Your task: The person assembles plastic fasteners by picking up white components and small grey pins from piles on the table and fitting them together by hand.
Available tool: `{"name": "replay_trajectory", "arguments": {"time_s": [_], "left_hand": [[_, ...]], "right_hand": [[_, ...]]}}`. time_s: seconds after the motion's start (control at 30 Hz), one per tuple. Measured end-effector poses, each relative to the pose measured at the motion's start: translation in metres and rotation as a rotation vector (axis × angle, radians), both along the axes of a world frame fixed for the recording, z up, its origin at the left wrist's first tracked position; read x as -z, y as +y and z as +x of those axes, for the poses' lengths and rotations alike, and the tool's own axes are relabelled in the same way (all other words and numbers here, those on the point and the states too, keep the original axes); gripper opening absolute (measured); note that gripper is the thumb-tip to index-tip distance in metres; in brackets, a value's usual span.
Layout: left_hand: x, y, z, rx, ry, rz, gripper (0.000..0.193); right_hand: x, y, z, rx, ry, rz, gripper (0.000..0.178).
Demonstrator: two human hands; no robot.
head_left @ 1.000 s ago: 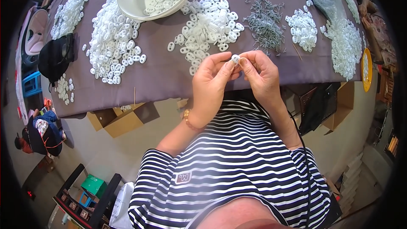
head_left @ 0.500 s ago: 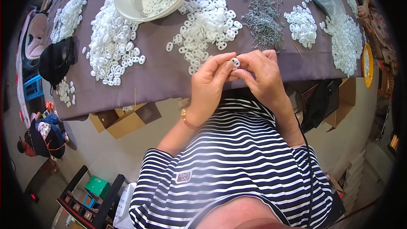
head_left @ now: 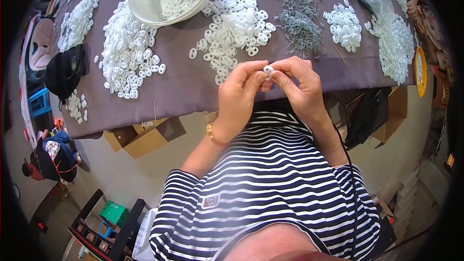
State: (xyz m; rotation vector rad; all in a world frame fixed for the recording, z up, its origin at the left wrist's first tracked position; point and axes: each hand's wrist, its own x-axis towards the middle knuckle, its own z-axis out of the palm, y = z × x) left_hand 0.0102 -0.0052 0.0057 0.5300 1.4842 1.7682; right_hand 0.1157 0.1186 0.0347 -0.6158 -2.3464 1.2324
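My left hand [head_left: 239, 94] and my right hand [head_left: 299, 87] meet at the near edge of the brown-covered table [head_left: 188, 87], fingertips pinched together on one small white plastic ring piece [head_left: 268, 69]. Just beyond the hands lies a pile of the same white pieces [head_left: 232, 24]. A heap of small grey screws [head_left: 300, 21] sits to the right of that pile, close to my right hand. A gold bracelet shows on my left wrist.
A white bowl [head_left: 150, 5] holding a few pieces stands at the back. More white piles lie at the left [head_left: 128, 50] and right [head_left: 394, 43]. A black cap [head_left: 65, 70] rests on the left edge. Cardboard boxes [head_left: 140, 137] sit under the table. Another person [head_left: 46, 157] crouches at lower left.
Both hands stay together on the white piece; the fingers have shifted slightly around it. Nothing else on the table has moved.
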Motion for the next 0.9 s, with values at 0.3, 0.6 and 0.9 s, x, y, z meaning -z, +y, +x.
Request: {"name": "replay_trajectory", "arguments": {"time_s": [0.3,0.6,0.9], "left_hand": [[-0.0009,0.0006,0.0012,-0.014,0.152,-0.040,0.022],[0.0008,0.0017,0.0073,-0.062,-0.171,0.095,0.025],[0.0036,-0.0025,0.0014,0.030,-0.161,0.133,0.025]], "right_hand": [[0.0076,0.0010,-0.0004,-0.014,0.014,0.203,0.015],[0.0061,-0.0043,-0.0017,-0.027,-0.007,0.401,0.033],[0.0057,-0.0043,-0.0020,-0.005,0.048,0.547,0.031]]}}
